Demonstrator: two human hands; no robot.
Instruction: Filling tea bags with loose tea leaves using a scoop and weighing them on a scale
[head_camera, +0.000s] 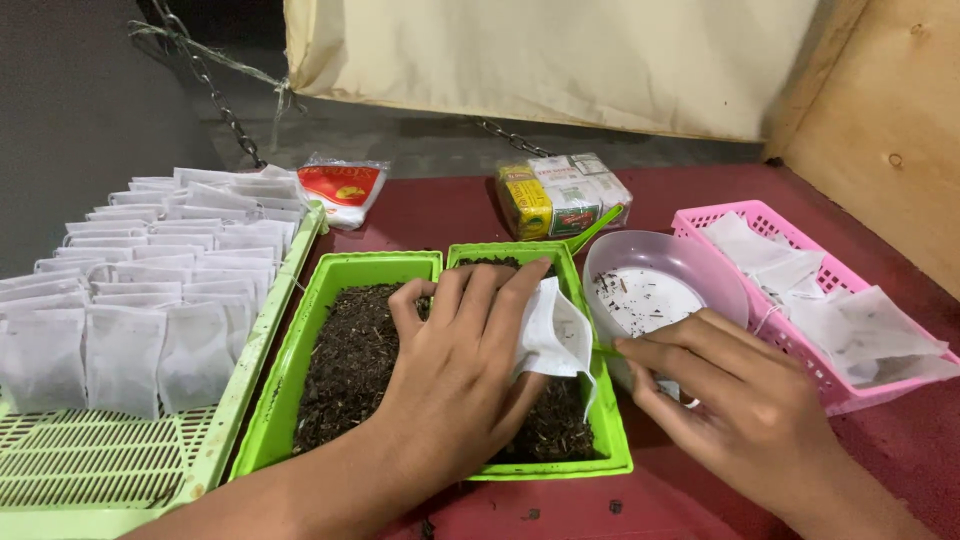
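Bare hands (455, 375), forearms unsleeved, no jewellery

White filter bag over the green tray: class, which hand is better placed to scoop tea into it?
Right hand, probably: it holds the green scoop; the left hand grips the white filter bag.

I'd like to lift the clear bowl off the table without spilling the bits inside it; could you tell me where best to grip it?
Grip the clear bowl by its far rim, coming from behind and above. The rim flares outward there and is bare, while the right hand covers the near edge, the pink basket crowds its right and the green tray its left. It sits tilted toward the camera, so level it first, probably.
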